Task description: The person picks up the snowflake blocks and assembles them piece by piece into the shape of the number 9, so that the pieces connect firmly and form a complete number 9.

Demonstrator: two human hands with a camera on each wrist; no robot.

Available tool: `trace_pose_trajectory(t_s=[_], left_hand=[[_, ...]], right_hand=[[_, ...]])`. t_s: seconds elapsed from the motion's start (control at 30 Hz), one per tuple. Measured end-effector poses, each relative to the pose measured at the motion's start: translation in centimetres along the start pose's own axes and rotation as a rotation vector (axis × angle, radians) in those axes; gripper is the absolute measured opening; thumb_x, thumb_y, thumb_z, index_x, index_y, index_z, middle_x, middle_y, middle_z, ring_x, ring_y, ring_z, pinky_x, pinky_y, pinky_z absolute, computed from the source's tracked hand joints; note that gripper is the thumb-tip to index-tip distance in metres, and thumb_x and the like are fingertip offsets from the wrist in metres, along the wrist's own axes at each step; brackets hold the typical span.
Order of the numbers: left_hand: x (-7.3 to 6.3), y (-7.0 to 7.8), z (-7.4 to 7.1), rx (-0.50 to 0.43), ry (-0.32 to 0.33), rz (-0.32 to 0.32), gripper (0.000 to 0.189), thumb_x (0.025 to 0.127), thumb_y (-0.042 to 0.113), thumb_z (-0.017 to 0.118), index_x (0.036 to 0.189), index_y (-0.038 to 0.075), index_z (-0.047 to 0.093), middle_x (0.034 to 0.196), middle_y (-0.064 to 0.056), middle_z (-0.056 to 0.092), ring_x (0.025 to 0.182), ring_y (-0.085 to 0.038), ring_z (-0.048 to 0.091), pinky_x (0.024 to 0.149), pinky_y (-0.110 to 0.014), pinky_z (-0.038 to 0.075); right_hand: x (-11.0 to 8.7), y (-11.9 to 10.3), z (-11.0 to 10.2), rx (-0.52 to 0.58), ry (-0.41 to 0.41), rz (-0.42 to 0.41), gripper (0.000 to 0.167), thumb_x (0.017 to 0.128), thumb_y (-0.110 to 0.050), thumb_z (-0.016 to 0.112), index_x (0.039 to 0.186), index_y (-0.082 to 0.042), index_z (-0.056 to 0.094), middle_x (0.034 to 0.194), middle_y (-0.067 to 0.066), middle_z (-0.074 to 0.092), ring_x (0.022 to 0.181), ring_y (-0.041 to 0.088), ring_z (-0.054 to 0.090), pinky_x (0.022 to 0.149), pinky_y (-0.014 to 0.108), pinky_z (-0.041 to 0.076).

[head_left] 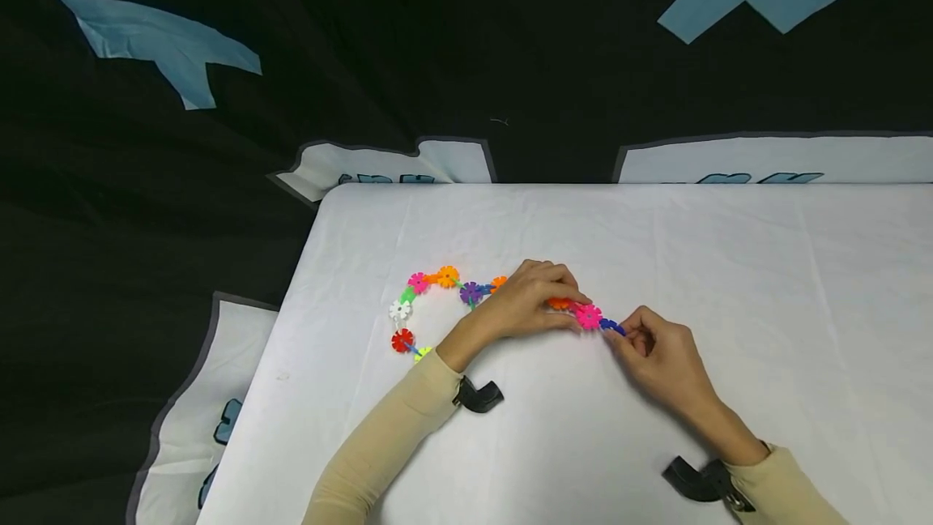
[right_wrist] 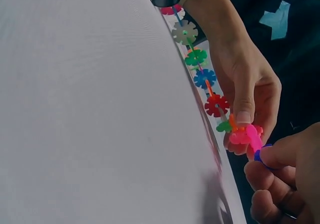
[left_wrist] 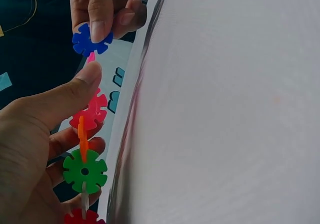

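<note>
A chain of interlocking notched plastic discs (head_left: 448,276) in many colours curves over the left part of the table. My left hand (head_left: 528,298) grips it near its right end, thumb over a pink disc (left_wrist: 95,112) in the left wrist view. Below that thumb, an orange disc (left_wrist: 83,139) on edge and a green disc (left_wrist: 73,173) continue the chain. Between thumb and fingers, my right hand (head_left: 659,355) pinches the blue disc (head_left: 611,326) at the chain's end. The blue disc joins a pink disc standing on edge (right_wrist: 254,137). Part of the chain is hidden behind my left hand.
A white cloth covers the table (head_left: 802,282). Behind and left of it hangs a black cloth (head_left: 437,63) with pale blue patches and white borders. Black wrist mounts (head_left: 477,395) sit at both sleeves.
</note>
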State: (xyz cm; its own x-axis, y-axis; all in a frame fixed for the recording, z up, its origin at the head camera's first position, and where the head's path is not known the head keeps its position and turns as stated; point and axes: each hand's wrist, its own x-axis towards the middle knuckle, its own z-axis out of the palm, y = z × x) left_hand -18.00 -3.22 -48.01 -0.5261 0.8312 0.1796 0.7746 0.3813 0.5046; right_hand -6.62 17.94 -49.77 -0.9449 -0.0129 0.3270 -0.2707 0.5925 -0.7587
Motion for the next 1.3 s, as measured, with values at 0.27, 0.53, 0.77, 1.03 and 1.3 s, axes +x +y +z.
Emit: trace_pose_trajectory(t_s=[0.27,0.53,0.77,1.03,1.3], left_hand=[[-0.1,-0.1,0.0,0.007,-0.023,-0.018,0.029,0.081,0.034,0.080,0.108,0.022,0.076,0.101,0.009,0.063,0.096,-0.007,0.053,0.093,-0.028,0.036],[-0.3,-0.2,-0.2,-0.006,-0.027,-0.017,0.029,0.082,0.034,0.080,0.108,0.022,0.076,0.101,0.008,0.064,0.096,-0.007,0.053,0.094,-0.029,0.037],[-0.5,-0.4,-0.4,-0.020,-0.019,-0.028,0.030,0.081,0.035,0.080,0.108,0.021,0.076,0.102,0.008,0.064,0.097,-0.007,0.053,0.095,-0.029,0.036],[-0.4,-0.4,-0.4,-0.033,-0.030,-0.019,0.030,0.082,0.035,0.079,0.108,0.021,0.076,0.102,0.008,0.064,0.096,-0.007,0.053,0.094,-0.028,0.036],[-0.2,-0.2,-1.0,-0.017,-0.017,-0.020,0.028,0.081,0.033,0.081,0.106,0.022,0.077,0.100,0.009,0.064,0.094,-0.007,0.054,0.094,-0.028,0.037]], right_hand=[[-0.2,0.1,0.4,0.044,0.046,-0.034,0.028,0.075,0.002,0.081,0.070,-0.012,0.057,0.052,-0.011,0.039,0.048,-0.004,0.032,0.044,0.011,0.026],[0.0,0.1,0.8,0.090,0.044,-0.031,0.027,0.075,0.003,0.080,0.069,-0.011,0.058,0.052,-0.010,0.040,0.048,-0.003,0.032,0.044,0.011,0.026],[0.2,0.2,1.0,0.092,0.028,-0.023,0.027,0.076,0.003,0.080,0.069,-0.011,0.058,0.052,-0.010,0.040,0.048,-0.003,0.032,0.042,0.013,0.026],[-0.1,0.3,0.8,0.062,0.036,-0.022,0.029,0.074,0.002,0.081,0.069,-0.012,0.057,0.052,-0.010,0.040,0.048,-0.003,0.032,0.043,0.013,0.026],[0.1,0.1,0.6,0.086,0.041,-0.036,0.029,0.075,0.002,0.081,0.069,-0.012,0.057,0.052,-0.010,0.040,0.048,-0.004,0.032,0.043,0.010,0.024]])
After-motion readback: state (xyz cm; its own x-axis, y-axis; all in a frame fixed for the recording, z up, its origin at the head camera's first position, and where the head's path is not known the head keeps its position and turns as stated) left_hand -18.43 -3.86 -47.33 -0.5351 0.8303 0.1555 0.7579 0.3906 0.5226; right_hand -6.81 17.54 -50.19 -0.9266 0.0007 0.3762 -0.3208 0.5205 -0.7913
